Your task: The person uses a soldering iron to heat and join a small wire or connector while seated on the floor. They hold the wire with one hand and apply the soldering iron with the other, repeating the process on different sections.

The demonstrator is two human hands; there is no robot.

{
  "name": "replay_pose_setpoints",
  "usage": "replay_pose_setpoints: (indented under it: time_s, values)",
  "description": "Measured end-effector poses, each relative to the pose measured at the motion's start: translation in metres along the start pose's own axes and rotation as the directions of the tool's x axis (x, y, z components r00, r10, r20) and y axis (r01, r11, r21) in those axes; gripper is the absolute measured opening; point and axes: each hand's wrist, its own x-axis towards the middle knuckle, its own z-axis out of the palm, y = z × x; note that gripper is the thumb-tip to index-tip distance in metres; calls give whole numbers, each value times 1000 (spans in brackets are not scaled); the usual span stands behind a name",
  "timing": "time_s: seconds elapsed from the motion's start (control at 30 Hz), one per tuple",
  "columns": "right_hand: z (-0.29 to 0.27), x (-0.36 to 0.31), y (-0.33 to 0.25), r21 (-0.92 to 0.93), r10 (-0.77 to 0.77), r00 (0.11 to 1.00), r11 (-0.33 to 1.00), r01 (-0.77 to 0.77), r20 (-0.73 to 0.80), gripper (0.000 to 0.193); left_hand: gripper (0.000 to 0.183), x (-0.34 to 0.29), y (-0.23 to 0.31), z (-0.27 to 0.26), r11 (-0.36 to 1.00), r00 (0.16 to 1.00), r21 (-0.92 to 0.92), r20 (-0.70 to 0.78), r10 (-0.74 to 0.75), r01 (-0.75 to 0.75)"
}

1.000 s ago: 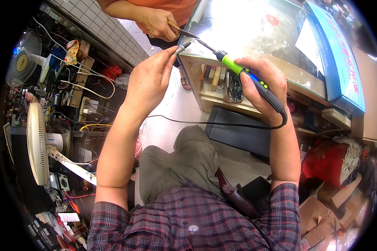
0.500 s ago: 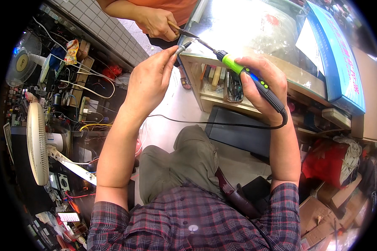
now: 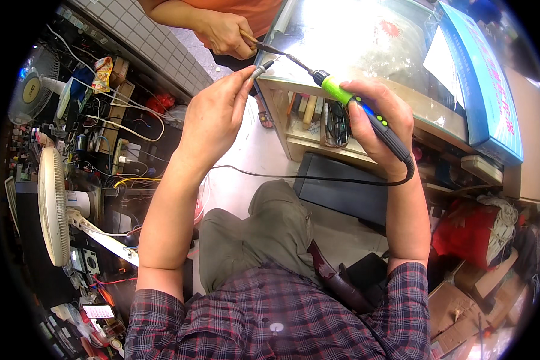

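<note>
My left hand (image 3: 211,115) pinches a small grey cylindrical connector (image 3: 259,71) with a dark, thin tip pointing up and to the right. Between the thumb and fingers of my right hand (image 3: 383,114) is a green and black soldering iron (image 3: 337,91). Its metal tip points up-left, close to the connector's end; I cannot tell if they touch. A black cable runs from the iron's back end leftward over my lap. Across from me, another person's hand (image 3: 225,35) holds a wooden-handled tool (image 3: 249,38), its dark end beside the iron's tip.
A glass-topped counter (image 3: 354,57) stands ahead, with a blue box (image 3: 483,84) on its right. Shelves below hold small items. To the left are two fans, the nearer one white (image 3: 53,207), among tangled wires and parts. A red bag (image 3: 465,234) and cardboard boxes lie at right.
My right hand has shifted slightly to the right with the soldering iron, drawing its tip a little away from the connector. My left hand and the other person's hand look nearly still.
</note>
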Motion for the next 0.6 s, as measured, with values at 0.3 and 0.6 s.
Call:
replay_pose_setpoints:
  time_s: [0.3, 0.6]
  values:
    - [3, 0, -7, -5, 7, 1000, 1000, -6, 19, 28, 33, -7, -2, -7, 1000, 1000, -18, -2, -2, 2]
    - [1, -1, -4, 6, -45, 999, 999, 45, 8, 28, 33, -7, 3, -4, 1000, 1000, -27, -7, -3, 3]
